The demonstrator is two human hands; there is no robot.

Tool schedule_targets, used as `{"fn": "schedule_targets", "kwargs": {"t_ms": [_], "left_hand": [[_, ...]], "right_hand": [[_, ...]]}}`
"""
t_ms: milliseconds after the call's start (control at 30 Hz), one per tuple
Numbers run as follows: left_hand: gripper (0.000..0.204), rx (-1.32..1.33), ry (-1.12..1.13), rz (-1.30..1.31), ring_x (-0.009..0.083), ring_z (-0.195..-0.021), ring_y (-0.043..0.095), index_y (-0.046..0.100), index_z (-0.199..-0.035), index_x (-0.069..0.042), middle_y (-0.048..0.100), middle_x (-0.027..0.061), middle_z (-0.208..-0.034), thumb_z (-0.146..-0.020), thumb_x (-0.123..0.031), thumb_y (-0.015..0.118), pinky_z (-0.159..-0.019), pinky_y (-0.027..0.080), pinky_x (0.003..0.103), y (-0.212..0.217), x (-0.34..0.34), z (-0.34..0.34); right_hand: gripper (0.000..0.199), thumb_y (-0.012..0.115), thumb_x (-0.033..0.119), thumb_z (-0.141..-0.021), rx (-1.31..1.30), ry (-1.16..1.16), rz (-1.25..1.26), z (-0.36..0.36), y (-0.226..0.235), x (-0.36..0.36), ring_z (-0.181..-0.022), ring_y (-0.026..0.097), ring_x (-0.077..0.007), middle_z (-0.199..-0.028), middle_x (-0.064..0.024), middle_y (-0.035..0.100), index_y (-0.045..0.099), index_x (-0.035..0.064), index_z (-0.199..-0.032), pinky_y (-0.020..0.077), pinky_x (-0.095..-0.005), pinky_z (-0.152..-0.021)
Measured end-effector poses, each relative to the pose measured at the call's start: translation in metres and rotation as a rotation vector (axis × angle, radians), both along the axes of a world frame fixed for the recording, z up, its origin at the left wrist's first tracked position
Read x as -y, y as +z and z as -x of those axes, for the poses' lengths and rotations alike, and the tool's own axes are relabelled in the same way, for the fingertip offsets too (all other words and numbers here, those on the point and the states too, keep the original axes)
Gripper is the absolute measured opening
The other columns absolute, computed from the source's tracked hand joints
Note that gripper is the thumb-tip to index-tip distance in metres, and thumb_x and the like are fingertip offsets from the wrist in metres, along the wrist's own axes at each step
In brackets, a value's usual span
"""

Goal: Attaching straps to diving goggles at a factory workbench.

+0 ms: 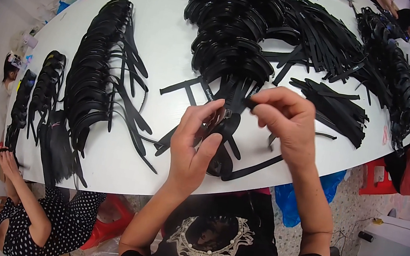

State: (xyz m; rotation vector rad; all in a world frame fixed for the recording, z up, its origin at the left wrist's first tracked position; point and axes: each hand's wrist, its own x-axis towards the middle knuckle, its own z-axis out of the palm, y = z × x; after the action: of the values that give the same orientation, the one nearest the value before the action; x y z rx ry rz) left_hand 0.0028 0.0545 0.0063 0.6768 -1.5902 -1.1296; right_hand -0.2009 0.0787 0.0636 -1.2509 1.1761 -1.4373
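My left hand [191, 150] is closed around a black curved piece [228, 126] near the front edge of the table, its thumb and fingers on either side of it. A small, shiny buckle [227, 113] shows beside my fingertips. To the right, my right hand [292, 125] is raised, pinching the dark end of a black strap [250, 103] between thumb and forefinger. Where this strap runs past the fingers is hard to make out. Another black strap [258, 168] trails from the held piece across the table edge.
A long stack of black curved pieces [234, 51] lies beyond my hands on the white table [152, 54]. Loose straps [333, 109] are heaped at right; another strapped row [97, 66] lies left. Co-workers sit at both sides. A blue bag [307, 196] hangs below the edge.
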Motion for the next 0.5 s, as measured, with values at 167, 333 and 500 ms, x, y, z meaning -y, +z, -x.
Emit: {"fn": "schedule_targets", "kwargs": {"t_ms": [167,333,500], "left_hand": [[0.054,-0.001,0.073,0.039,0.0181,-0.105,0.059,0.056,-0.14,0.001,0.057,0.0107,-0.115,-0.103,-0.038,0.056,-0.091,0.048,0.03,0.0,0.001,0.0],[0.057,-0.014,0.107,0.056,0.019,-0.104,0.058,0.054,-0.14,0.002,0.058,0.0109,-0.115,-0.104,-0.043,0.051,-0.094,0.047,0.032,-0.003,0.003,-0.004],[0.052,-0.098,0.062,0.045,0.0163,-0.101,0.059,0.054,-0.14,0.002,0.057,0.0093,-0.112,-0.106,-0.037,0.051,-0.089,0.048,0.03,0.0,0.0,-0.003]], "right_hand": [[0.007,0.073,0.006,-0.089,0.184,0.078,-0.1,-0.034,-0.014,0.01,-0.064,0.056,-0.0035,-0.076,0.0012,0.064,0.067,0.003,-0.09,0.0419,-0.0164,-0.057],[0.012,0.07,0.013,-0.094,0.277,0.149,-0.163,-0.048,-0.019,0.009,-0.063,0.056,-0.002,-0.075,0.0008,0.063,0.062,0.0059,-0.089,0.0384,-0.0152,-0.053],[0.01,0.069,0.013,-0.095,0.376,0.226,-0.187,-0.045,-0.033,0.014,-0.065,0.057,-0.0025,-0.079,-0.001,0.066,0.066,0.0033,-0.095,0.0378,-0.0155,-0.054]]}}
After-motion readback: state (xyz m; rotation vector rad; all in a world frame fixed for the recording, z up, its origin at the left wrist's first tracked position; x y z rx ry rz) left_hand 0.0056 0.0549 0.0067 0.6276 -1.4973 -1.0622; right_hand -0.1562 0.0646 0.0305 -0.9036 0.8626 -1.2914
